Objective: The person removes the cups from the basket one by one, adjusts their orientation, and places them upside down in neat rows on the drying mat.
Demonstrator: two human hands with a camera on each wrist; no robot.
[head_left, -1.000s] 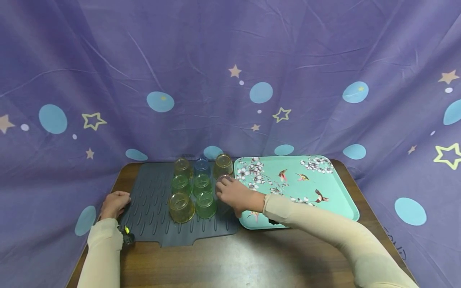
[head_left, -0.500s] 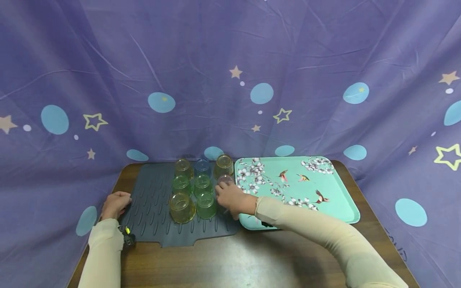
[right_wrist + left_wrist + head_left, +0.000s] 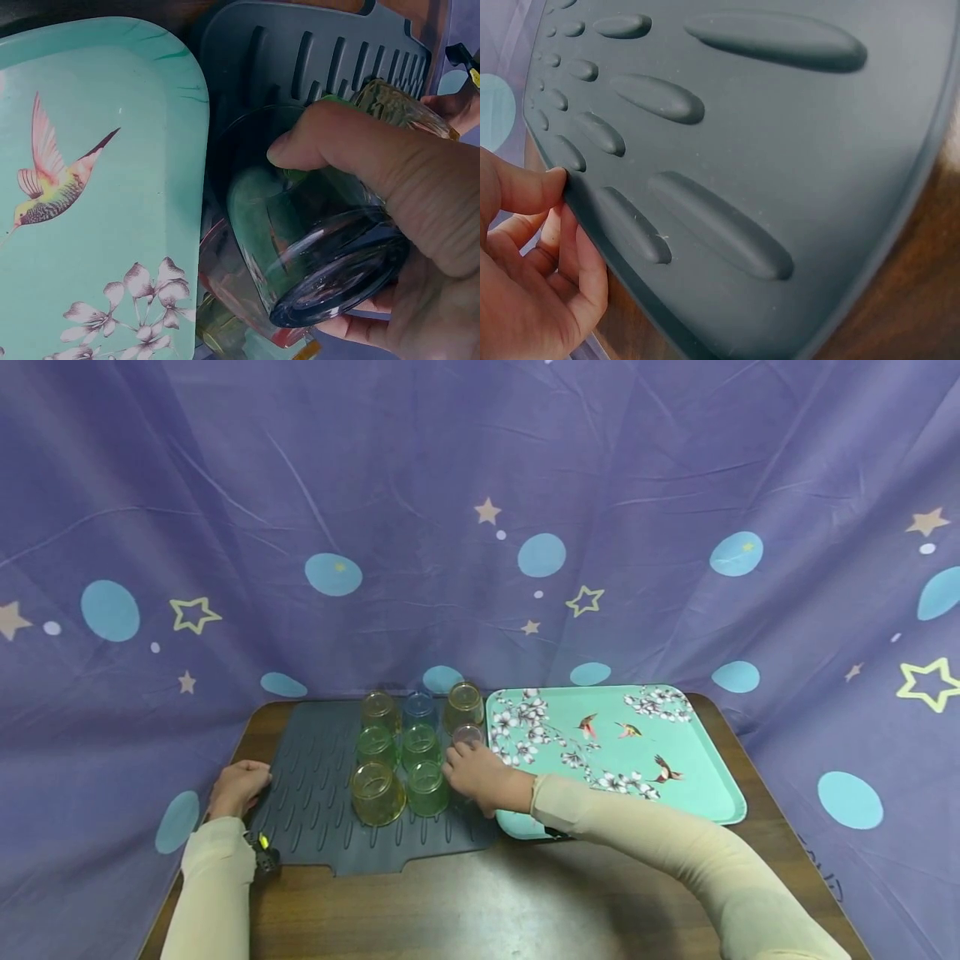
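Observation:
My right hand grips a dark-tinted glass at the right end of the grey drying mat. That glass stands upside down, mostly hidden by the hand in the head view. Just behind it is a pink glass, with a yellow glass farther back. Left of the hand are green glasses, a blue glass and yellow glasses, all base up. My left hand pinches the mat's left edge, thumb on the rim and fingers curled at its side.
A turquoise tray printed with birds and blossoms lies right of the mat, close against it. Both rest on a brown wooden table. Behind them hangs a purple curtain with stars and blue ovals.
My right hand has drawn slightly toward the front, from over the pink glass to the dark-tinted one, baring the pink glass's base. The left hand stays at the mat's edge.

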